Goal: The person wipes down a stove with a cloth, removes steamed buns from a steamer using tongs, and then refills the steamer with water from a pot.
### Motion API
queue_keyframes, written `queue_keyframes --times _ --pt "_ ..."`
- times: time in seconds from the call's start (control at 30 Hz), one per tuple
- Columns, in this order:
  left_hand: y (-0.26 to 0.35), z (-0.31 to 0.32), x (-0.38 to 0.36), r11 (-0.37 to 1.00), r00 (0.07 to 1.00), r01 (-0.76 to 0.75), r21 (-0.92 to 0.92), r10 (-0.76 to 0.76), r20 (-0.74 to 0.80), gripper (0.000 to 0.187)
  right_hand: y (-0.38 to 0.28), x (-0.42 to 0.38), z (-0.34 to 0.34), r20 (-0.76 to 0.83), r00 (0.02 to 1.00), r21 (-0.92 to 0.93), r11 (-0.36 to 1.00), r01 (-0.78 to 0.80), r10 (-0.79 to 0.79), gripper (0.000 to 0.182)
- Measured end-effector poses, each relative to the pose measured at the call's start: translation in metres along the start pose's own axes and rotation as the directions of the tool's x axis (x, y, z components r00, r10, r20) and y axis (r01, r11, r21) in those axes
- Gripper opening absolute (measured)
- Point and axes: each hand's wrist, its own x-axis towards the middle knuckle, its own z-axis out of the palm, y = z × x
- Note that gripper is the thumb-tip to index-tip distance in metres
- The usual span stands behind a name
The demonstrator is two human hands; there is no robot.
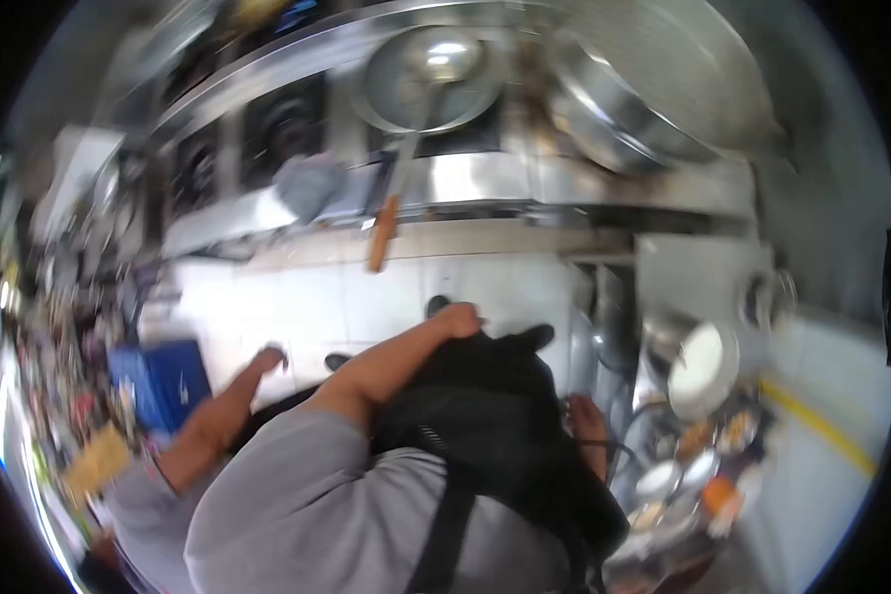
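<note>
Reaching down, left hand [267,358] open over floor, right hand [455,322] gripping black apron [495,416], elbow bent.

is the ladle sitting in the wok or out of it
In it: the ladle bowl rests inside the wok, its wooden handle sticking out over the rim toward the floor.

Person wears a grey long-sleeved top [307,505], plain, of soft fabric. Both sleeves are pushed up, leaving the forearms bare. A black apron [485,416] covers the front, with a broad black strap [444,540] running over the grey top. Fine pale stitching or a zip line shows near the apron's upper edge. Both hands, left [267,358] and right [457,319], are bare, without gloves. The picture is blurred; finer markings are illegible.
</note>
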Motion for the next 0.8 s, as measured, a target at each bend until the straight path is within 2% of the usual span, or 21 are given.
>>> queue_keyframes --times 0.03,0.07,0.13,0.17,0.2,0.23,0.27,0.3,0.33,0.37,0.4,0.43,0.5,0.53,0.57,0.6,0.67,0.7,0.77,0.8 --pt "0.012 -0.002 -0.008 0.998 1.0 -0.012 -0.055 0.01 -0.029 0.053 0.015 0.011 -0.001 0.007 0.999 -0.108 0.993 0.037 -0.037 0.032" --pt "0.014 0.006 -0.004 0.996 0.996 -0.031 -0.087 0.023 -0.088 0.052 0.032 0.02 0.0 0.07 0.996 -0.132 0.989 0.069 -0.06 0.032" --pt "0.014 0.019 0.0 0.991 0.988 -0.045 -0.129 0.025 -0.153 0.052 0.048 0.024 -0.002 0.002 1.0 -0.074 0.997 -0.011 0.011 0.03" --pt "0.016 0.02 -0.001 0.989 0.99 -0.04 -0.142 0.02 -0.139 0.052 0.073 0.038 0.0 0.021 1.0 -0.088 0.996 -0.009 0.011 0.03" --pt "0.021 0.022 0.001 0.988 0.993 -0.05 -0.145 0.033 -0.117 0.051 0.114 0.059 0.003 0.038 0.978 -0.174 0.962 0.21 -0.206 0.029" --pt "0.006 0.037 0.019 0.991 0.992 -0.076 -0.11 0.065 -0.106 0.05 0.117 0.059 -0.002 0.065 0.952 -0.321 0.897 0.303 -0.298 0.029" --pt "-0.008 0.055 0.037 0.989 0.989 -0.134 -0.06 0.129 -0.078 0.049 0.121 0.06 -0.007 0.092 0.917 -0.458 0.801 0.384 -0.387 0.028" --pt "-0.008 0.056 0.037 0.98 0.979 -0.195 -0.03 0.192 -0.067 0.046 0.095 0.054 -0.003 0.116 0.932 -0.636 0.696 0.335 -0.343 0.028" --pt "0.014 0.027 0.008 0.945 0.943 -0.326 -0.025 0.323 -0.084 0.043 0.123 0.064 0.004 0.071 0.878 -0.545 0.719 0.431 -0.473 0.028" --pt "-0.01 0.053 0.04 0.962 0.967 -0.245 -0.121 0.234 -0.097 0.041 0.151 0.082 0.013 0.011 0.798 -0.458 0.707 0.539 -0.602 0.03" --pt "0.002 0.043 0.039 0.966 0.979 -0.2 -0.166 0.192 -0.064 0.041 0.131 0.083 0.021 -0.086 0.952 -0.271 0.926 0.261 -0.294 0.032" --pt "0.014 0.029 0.037 0.969 0.99 -0.143 -0.202 0.139 -0.036 0.041 0.099 0.086 0.034 -0.096 0.995 -0.026 0.999 -0.044 0.042 0.036" --pt "0.016 0.035 0.067 0.93 0.983 -0.179 -0.322 0.185 -0.012 0.037 0.1 0.112 0.056 -0.125 0.935 0.365 0.891 -0.269 0.333 0.038" --pt "0.02 0.039 0.087 0.906 0.984 -0.16 -0.391 0.176 0.006 0.033 0.124 0.134 0.072 -0.15 0.907 0.522 0.81 -0.266 0.394 0.037" --pt "0.016 0.051 0.12 0.885 0.978 -0.171 -0.433 0.205 0.032 0.033 0.15 0.157 0.082 -0.173 0.896 0.558 0.79 -0.253 0.409 0.037" --pt "0.026 0.054 0.142 0.885 0.973 -0.201 -0.42 0.231 0.022 0.033 0.187 0.177 0.092 -0.217 0.933 0.629 0.772 -0.092 0.287 0.039" --pt "0.048 0.068 0.201 0.86 0.95 -0.283 -0.425 0.311 -0.004 0.039 0.218 0.223 0.101 -0.204 0.84 0.886 0.459 -0.06 0.503 0.054" --pt "0.056 0.078 0.235 0.833 0.932 -0.332 -0.442 0.361 -0.02 0.044 0.218 0.242 0.096 -0.277 0.787 0.913 0.407 0.036 0.551 0.052" --pt "0.079 0.101 0.296 0.792 0.905 -0.406 -0.456 0.419 -0.078 0.052 0.268 0.284 0.093 -0.42 0.67 0.903 0.213 0.372 0.611 0.044" --pt "0.098 0.107 0.315 0.778 0.904 -0.413 -0.473 0.415 -0.106 0.055 0.314 0.297 0.08 -0.506 0.755 0.529 0.841 -0.11 0.417 0.037"
